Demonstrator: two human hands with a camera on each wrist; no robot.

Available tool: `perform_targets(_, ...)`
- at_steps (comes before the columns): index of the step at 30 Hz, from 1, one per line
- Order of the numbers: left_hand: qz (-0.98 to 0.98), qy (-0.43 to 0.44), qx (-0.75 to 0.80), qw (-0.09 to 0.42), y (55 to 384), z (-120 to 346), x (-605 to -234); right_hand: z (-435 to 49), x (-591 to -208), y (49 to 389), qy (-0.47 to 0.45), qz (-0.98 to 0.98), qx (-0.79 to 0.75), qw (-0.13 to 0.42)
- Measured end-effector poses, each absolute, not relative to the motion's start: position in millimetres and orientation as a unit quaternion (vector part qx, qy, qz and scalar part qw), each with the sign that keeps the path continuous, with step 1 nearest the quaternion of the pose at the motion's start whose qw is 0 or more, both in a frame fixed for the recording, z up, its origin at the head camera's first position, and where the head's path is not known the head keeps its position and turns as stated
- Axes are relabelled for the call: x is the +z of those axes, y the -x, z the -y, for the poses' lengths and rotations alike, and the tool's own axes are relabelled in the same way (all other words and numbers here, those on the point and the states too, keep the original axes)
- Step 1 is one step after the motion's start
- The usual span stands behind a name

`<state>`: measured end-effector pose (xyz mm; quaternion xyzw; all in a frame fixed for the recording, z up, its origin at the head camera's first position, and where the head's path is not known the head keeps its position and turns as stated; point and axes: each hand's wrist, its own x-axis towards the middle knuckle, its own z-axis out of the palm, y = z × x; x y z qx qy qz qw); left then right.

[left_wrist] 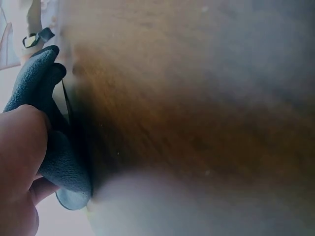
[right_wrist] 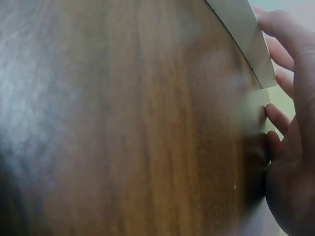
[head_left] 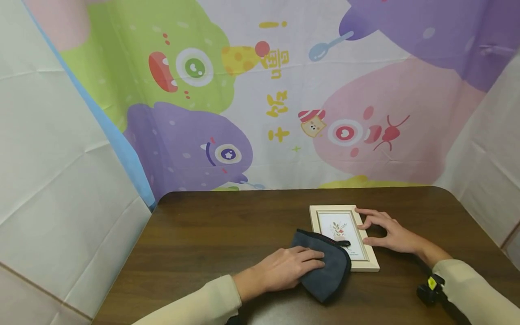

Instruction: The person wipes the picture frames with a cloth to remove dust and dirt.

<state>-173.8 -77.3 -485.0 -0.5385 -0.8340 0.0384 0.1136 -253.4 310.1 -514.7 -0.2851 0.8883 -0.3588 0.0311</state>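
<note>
steadying the frame (head_left: 370,253) from its right side, your right grip (head_left: 387,232) is loosely spread, with fingertips and thumb touching along that edge; it isn't wrapped round the frame. in the head view there's a rounded gap between your index finger and thumb, and the right wrist view shows the digits beside the frame's pale side. your left grip (head_left: 284,266) is gently bent over the cloth (head_left: 331,280) and has hold of it, with the fingers across its top; in the left wrist view the cloth bulges between your thumb and a finger.

the frame rests on the worktop (head_left: 219,230), right of the middle and near the far edge, face up. the cloth is dark grey with a black hem, and it covers the frame's lower left part, hanging past it toward you. its small black loop (head_left: 344,243) sits over the flower print (head_left: 338,229).

you have pale sleeves (head_left: 199,300) on both arms, and a black device (head_left: 428,289) with a yellow mark at your right wrist. behind the worktop hangs a cartoon curtain (head_left: 260,153).
</note>
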Motion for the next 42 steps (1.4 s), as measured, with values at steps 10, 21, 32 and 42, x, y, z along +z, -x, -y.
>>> perform_targets(10,0.849,0.519,0.032,0.092,190,74,-479,-311,-515,253,0.288,-0.889,-0.355,0.024)
perform_targets(21,0.871,0.485,0.022,0.079,219,71,-480,-311,-517,254,0.295,-0.885,-0.359,0.016)
perform_targets(32,0.878,0.475,0.022,0.057,239,64,-473,-311,-517,251,0.290,-0.886,-0.362,0.011)
perform_targets(42,0.880,0.475,-0.013,0.019,255,64,-469,-310,-517,253,0.284,-0.889,-0.358,0.020)
